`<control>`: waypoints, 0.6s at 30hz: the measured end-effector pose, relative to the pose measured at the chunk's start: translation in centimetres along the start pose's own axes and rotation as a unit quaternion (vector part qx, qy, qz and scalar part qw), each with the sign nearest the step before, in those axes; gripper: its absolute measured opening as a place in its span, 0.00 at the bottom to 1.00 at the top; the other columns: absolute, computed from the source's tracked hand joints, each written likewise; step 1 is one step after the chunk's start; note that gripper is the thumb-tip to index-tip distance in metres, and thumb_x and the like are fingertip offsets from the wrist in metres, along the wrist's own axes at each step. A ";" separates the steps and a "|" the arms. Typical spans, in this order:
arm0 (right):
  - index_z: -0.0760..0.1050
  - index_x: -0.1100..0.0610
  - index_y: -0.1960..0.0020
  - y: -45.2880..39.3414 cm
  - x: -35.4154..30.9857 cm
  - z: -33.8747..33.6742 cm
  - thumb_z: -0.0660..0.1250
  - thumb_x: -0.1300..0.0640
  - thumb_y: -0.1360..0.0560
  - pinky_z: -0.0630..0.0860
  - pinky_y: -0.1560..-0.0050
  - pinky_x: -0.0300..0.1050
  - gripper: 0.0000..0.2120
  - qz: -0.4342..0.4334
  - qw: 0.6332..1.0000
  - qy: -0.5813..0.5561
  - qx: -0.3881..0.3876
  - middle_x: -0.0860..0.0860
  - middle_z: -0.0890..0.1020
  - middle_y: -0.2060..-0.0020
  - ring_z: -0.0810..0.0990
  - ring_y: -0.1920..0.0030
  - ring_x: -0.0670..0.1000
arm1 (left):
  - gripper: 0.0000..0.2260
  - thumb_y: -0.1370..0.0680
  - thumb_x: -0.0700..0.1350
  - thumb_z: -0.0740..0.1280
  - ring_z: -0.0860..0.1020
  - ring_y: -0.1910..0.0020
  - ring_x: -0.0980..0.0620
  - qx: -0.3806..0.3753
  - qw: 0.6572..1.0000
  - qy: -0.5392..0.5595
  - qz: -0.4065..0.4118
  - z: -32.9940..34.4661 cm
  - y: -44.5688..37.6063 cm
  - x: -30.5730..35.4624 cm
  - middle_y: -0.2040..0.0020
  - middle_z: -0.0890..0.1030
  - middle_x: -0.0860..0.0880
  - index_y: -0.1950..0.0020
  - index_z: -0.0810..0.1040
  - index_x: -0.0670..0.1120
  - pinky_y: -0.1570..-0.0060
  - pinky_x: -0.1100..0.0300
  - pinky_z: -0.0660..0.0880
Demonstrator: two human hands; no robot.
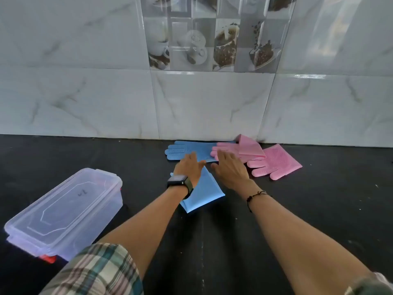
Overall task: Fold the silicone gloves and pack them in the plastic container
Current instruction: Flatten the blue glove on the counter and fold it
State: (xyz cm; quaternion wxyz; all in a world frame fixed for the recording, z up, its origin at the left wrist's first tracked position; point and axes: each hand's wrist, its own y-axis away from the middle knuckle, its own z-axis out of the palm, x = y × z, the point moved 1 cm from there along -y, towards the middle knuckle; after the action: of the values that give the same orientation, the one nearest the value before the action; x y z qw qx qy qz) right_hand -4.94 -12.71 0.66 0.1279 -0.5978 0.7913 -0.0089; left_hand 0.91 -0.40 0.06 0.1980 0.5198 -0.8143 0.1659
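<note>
at the far left the plastic container sat on the black counter, its clear lid shut on top and a red clip showing at its near corner. it stood well apart from the gloves. the plaid sleeve of my left arm crossed the bottom edge just beside it.

my left hand, with a dark watch on the wrist, lay flat with the fingers stretched out and together, palm down on a blue glove. it gripped nothing; it only pressed. that glove's cuff end ran toward me under my wrist. a second blue glove lay farther back near the tiled wall, its fingers pointing left, and my fingertips reached its near edge.

my right hand, a dark cord bracelet at the wrist, was likewise open and flat, fingers spread a little, holding nothing. its fingertips rested over the fingers of a pink glove that overlapped the far blue one; that pink glove's cuff was folded up against the wall. whether my palm touched the counter i could not tell.

furthest right, another pink glove lay flat, textured side up, fingers pointing toward my right hand, just beside the first pink one.
</note>
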 end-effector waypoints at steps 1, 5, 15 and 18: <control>0.70 0.61 0.42 0.2 -0.2 0.3 0.57 0.50 0.22 0.71 0.43 0.51 0.16 0.026 0.999 -0.034 -0.024 0.61 0.75 0.39 0.73 0.40 0.60 | 0.20 0.20 0.51 0.56 0.73 0.38 0.40 -0.011 0.999 0.007 -0.050 -0.1 0.0 -0.7 0.35 0.73 0.38 0.35 0.67 0.38 0.39 0.48 0.72; 0.71 0.60 0.58 1.2 -1.2 3.5 0.62 0.58 0.27 0.72 0.50 0.49 0.05 0.081 0.981 -0.092 -0.152 0.61 0.78 0.49 0.76 0.47 0.61 | 0.19 0.22 0.47 0.62 0.74 0.39 0.41 -0.069 0.977 0.010 -0.200 1.5 1.1 -3.8 0.34 0.70 0.39 0.35 0.68 0.38 0.41 0.52 0.74; 0.75 0.59 0.50 5.5 -0.8 4.6 0.59 0.72 0.29 0.73 0.61 0.33 0.14 0.083 0.911 -0.403 -0.005 0.49 0.78 0.60 0.76 0.59 0.50 | 0.10 0.25 0.31 0.58 0.71 0.60 0.46 0.089 0.968 0.202 -0.121 0.8 4.0 -4.0 0.59 0.73 0.43 0.63 0.68 0.44 0.61 0.56 0.68; 0.77 0.55 0.57 9.1 0.9 5.2 0.62 0.74 0.31 0.76 0.51 0.41 0.15 0.009 0.932 -0.362 -0.009 0.53 0.81 0.56 0.79 0.53 0.51 | 0.17 0.28 0.28 0.59 0.68 0.67 0.50 0.084 0.974 0.207 -0.029 1.0 8.0 -4.8 0.66 0.72 0.47 0.70 0.64 0.48 0.70 0.65 0.61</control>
State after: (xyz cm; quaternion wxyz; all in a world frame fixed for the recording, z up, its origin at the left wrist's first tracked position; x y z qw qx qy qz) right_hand -12.68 -10.21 -6.11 0.4007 -0.5546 0.6966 0.2160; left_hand -4.73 6.09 -3.68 0.3225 0.5127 -0.7232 0.3318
